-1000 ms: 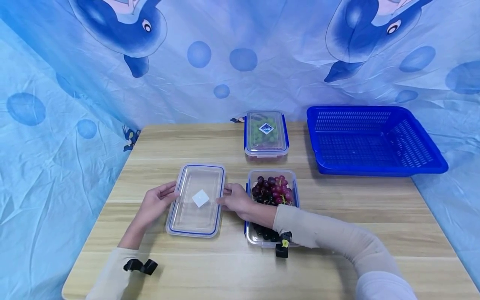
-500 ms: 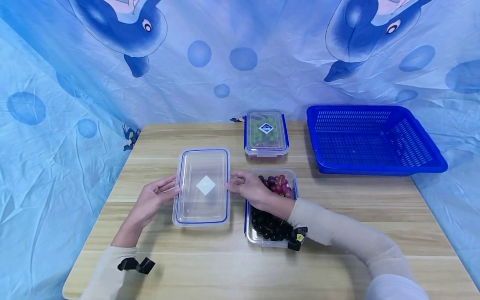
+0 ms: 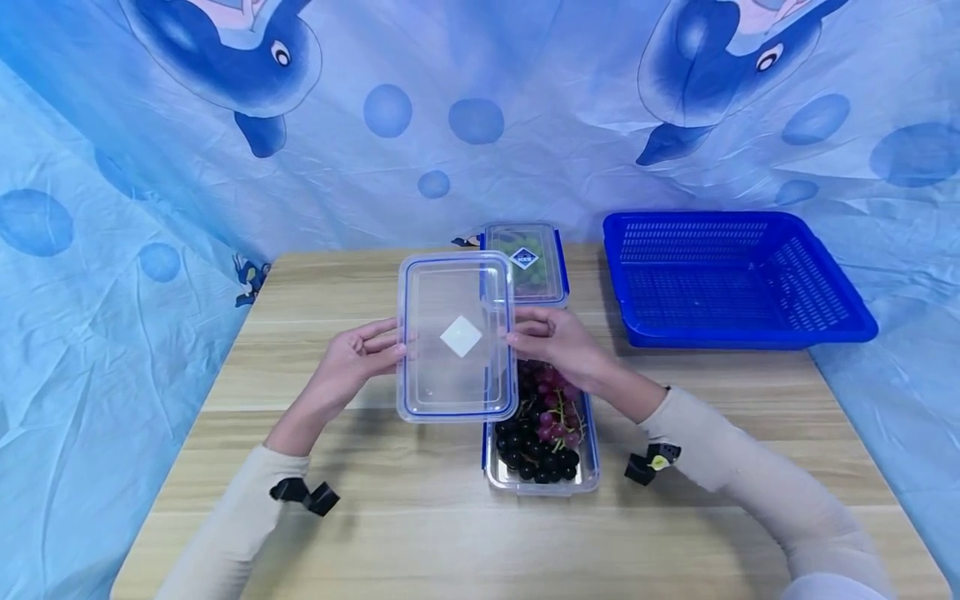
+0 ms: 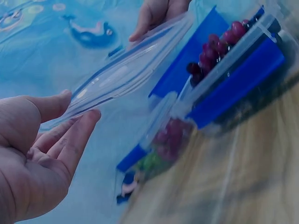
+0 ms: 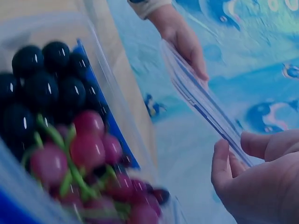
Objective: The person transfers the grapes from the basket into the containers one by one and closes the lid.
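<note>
A clear lid with a blue seal line and a white diamond label hangs in the air between both hands. My left hand pinches its left edge, thumb above and fingers below. On the opposite edge my right hand grips it the same way. Below and to the right stands an uncovered clear container with black grapes and red grapes. The lid overlaps its upper left part in the head view. In the left wrist view the lid is apart from the container.
Behind the uncovered container sits a lidded container with green grapes, partly behind the lid. A blue plastic basket stands at the back right of the wooden table. A blue patterned cloth hangs behind the table.
Both hands have lifted the lid off the table and carried it right and away from the person. It now partly overlaps both containers in the head view. The right forearm has swung off the grapes.
</note>
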A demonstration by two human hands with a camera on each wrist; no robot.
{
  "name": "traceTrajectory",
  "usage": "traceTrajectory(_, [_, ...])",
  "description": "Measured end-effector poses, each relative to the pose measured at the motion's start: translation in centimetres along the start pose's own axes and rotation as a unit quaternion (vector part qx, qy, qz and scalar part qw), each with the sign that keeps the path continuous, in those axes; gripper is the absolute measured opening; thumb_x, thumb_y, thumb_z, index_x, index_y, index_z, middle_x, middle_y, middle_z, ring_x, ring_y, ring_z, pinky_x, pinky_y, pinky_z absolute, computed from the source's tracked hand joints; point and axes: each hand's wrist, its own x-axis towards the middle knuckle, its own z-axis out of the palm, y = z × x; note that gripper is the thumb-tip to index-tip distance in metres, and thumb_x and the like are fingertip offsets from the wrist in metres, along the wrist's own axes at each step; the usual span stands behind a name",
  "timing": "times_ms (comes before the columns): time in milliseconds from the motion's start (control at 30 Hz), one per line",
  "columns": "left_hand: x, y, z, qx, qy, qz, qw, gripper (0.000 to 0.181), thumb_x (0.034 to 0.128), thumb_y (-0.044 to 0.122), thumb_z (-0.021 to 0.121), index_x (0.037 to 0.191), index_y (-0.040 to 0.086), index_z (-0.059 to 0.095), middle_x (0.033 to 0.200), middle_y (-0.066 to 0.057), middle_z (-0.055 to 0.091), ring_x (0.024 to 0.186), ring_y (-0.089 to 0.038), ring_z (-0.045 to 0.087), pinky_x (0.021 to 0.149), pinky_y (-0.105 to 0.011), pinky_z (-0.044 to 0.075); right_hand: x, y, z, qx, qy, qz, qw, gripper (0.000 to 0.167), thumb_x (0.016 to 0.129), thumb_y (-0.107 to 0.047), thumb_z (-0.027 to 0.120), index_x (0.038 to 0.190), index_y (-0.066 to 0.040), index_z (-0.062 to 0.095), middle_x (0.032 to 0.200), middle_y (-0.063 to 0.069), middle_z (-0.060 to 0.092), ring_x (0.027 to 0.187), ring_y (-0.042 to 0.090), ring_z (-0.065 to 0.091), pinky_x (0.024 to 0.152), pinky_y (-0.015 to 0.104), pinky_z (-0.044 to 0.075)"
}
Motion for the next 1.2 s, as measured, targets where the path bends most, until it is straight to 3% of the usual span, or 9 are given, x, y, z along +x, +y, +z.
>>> traceTrajectory(233, [3.2, 1.8, 2.9, -0.004, -0.042, 0.021, 0.9989, 0.058, 0.0986, 0.011, 0.070, 0.150, -0.001, 0.047, 0.134, -0.022, 0.065, 0.107, -0.020, 0.073, 0.095, -0.039, 0.060, -0.9, -1.0, -3.9, -0.015, 0.034, -0.016, 0.9992, 0.050, 0.100, -0.004, 0.066, 0.145, 0.005, 0.048, 0.126, 0.011, 0.071, 0.102, 0.015, 0.072, 0.097, 0.038, 0.059])
traceTrajectory(433, [5.6, 2.9, 4.5, 0.007, -0.082, 0.028, 0.9962, 0.060, 0.0998, 0.003, 0.065, 0.155, 0.004, 0.041, 0.127, -0.026, 0.067, 0.103, -0.025, 0.075, 0.098, -0.047, 0.057, -1.5, -1.6, -6.4, -0.056, 0.059, -0.063, 0.9947, 0.048, 0.100, -0.006, 0.065, 0.144, 0.008, 0.049, 0.128, 0.011, 0.070, 0.104, 0.009, 0.071, 0.089, 0.033, 0.062])
traceTrajectory(567, [7.0, 3.2, 5.4, 0.009, -0.082, 0.052, 0.9953, 0.055, 0.0992, 0.000, 0.064, 0.151, 0.001, 0.046, 0.125, -0.026, 0.068, 0.099, -0.024, 0.076, 0.089, -0.043, 0.062, -1.8, -1.7, -7.4, -0.079, 0.074, -0.092, 0.9898, 0.048, 0.100, -0.006, 0.066, 0.144, 0.008, 0.051, 0.127, 0.013, 0.070, 0.103, 0.009, 0.071, 0.090, 0.035, 0.062])
traceTrajectory(767, [8.2, 3.2, 6.4, 0.022, -0.070, 0.077, 0.9943, 0.043, 0.0997, 0.001, 0.064, 0.141, -0.007, 0.055, 0.126, -0.025, 0.068, 0.099, -0.017, 0.075, 0.085, -0.038, 0.063, -2.2, -1.9, -8.1, -0.141, 0.105, -0.106, 0.9788, 0.053, 0.100, -0.011, 0.068, 0.147, 0.004, 0.050, 0.128, 0.028, 0.066, 0.093, 0.008, 0.074, 0.090, 0.034, 0.061])
traceTrajectory(967, [8.5, 2.9, 7.0, 0.026, -0.072, 0.105, 0.9915, 0.040, 0.0992, 0.001, 0.065, 0.137, -0.008, 0.059, 0.126, -0.025, 0.068, 0.101, -0.017, 0.074, 0.085, -0.037, 0.063, -2.5, -1.7, -8.7, -0.236, 0.132, -0.133, 0.9536, 0.047, 0.097, -0.017, 0.073, 0.137, 0.004, 0.061, 0.118, 0.024, 0.072, 0.087, 0.005, 0.074, 0.079, 0.020, 0.061])
traceTrajectory(1200, [8.8, 3.1, 7.8, 0.085, -0.030, 0.146, 0.9852, 0.032, 0.0984, 0.012, 0.070, 0.128, -0.001, 0.069, 0.124, -0.017, 0.071, 0.100, -0.021, 0.072, 0.090, -0.041, 0.062, -2.7, -1.3, -9.1, -0.310, 0.196, -0.212, 0.9058, 0.032, 0.093, -0.018, 0.078, 0.120, -0.001, 0.074, 0.106, 0.016, 0.077, 0.093, 0.005, 0.072, 0.073, 0.011, 0.055])
